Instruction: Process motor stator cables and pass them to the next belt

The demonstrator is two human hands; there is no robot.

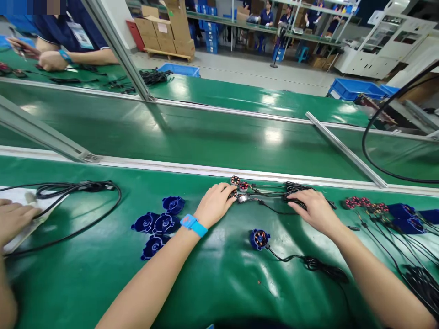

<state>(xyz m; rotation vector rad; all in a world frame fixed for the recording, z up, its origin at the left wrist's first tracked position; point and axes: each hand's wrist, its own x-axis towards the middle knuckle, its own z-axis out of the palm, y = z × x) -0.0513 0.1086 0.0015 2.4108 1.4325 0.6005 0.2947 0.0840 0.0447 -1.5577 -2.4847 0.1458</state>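
Observation:
My left hand, with a blue wrist strap, rests knuckles-up on the green mat, fingers curled onto a small copper-wound stator at the far edge. Two more stators lie just beyond it. My right hand lies fingers-down on a bundle of black wires joined to those stators. Between my forearms sits a blue housing with a stator inside, its black cable trailing right. Several empty blue housings lie left of my left hand.
More stators and blue housings with black cables crowd the right edge. A neighbour's hand holds a white sheet by a black cable loop at left. Beyond the metal rail runs a green conveyor; another worker sits opposite.

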